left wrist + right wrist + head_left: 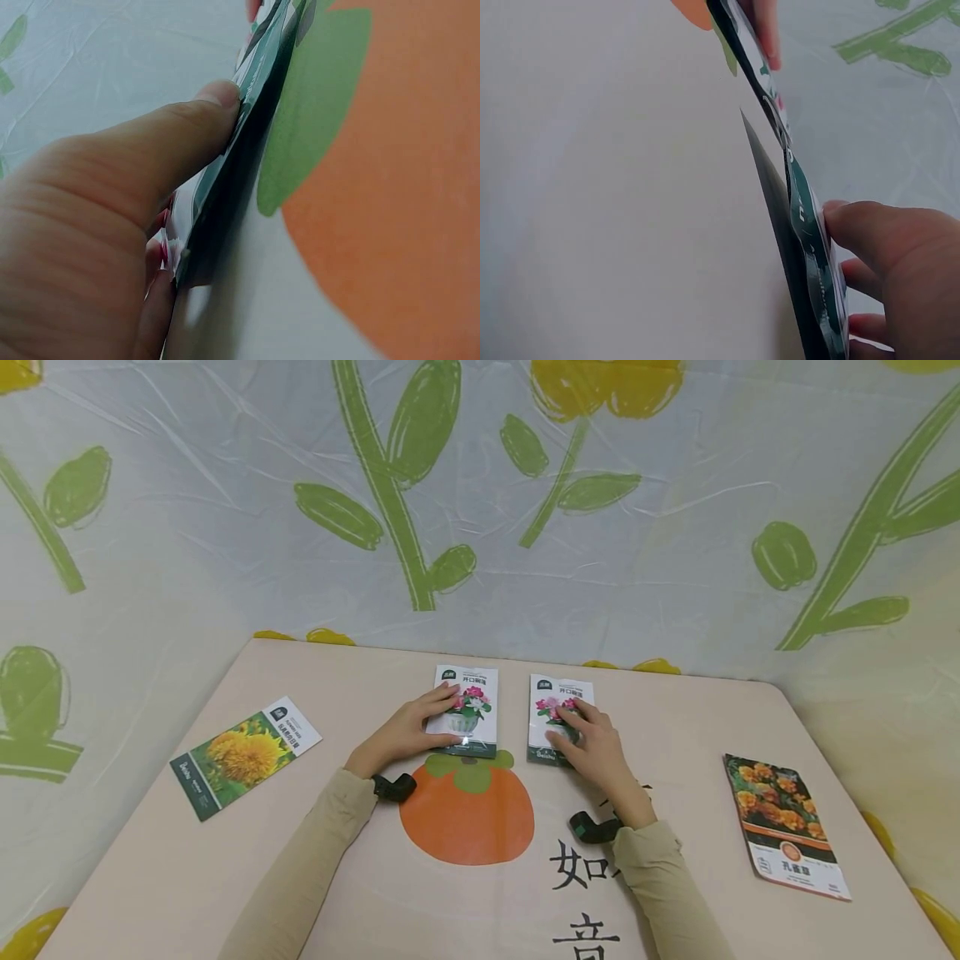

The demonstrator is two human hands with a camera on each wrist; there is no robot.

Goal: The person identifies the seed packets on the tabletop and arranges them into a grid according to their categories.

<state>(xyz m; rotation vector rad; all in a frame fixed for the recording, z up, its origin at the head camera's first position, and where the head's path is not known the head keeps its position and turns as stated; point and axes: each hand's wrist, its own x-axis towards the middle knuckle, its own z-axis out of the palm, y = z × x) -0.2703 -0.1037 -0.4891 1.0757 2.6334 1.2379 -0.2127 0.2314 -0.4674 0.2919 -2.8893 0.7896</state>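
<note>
Two matching seed packets with pink flowers in a pot on the front lie side by side at the middle back of the table. On the left packet (480, 727) rests my left hand (405, 727), its thumb (214, 97) on the dark green lower band and its fingers farther up the front. My right hand (596, 747) lies over the right packet (543, 735), thumb and fingers touching the printed face. In the right wrist view, this packet's green lower edge (810, 247) stands a little above the tabletop, with a shadow under it.
A yellow-flower seed packet (247, 756) lies slanted at the left of the pink table (360, 893). An orange-marigold packet (787, 827) lies near the right edge. Behind the table hangs a white sheet (247, 527) with a printed plant pattern.
</note>
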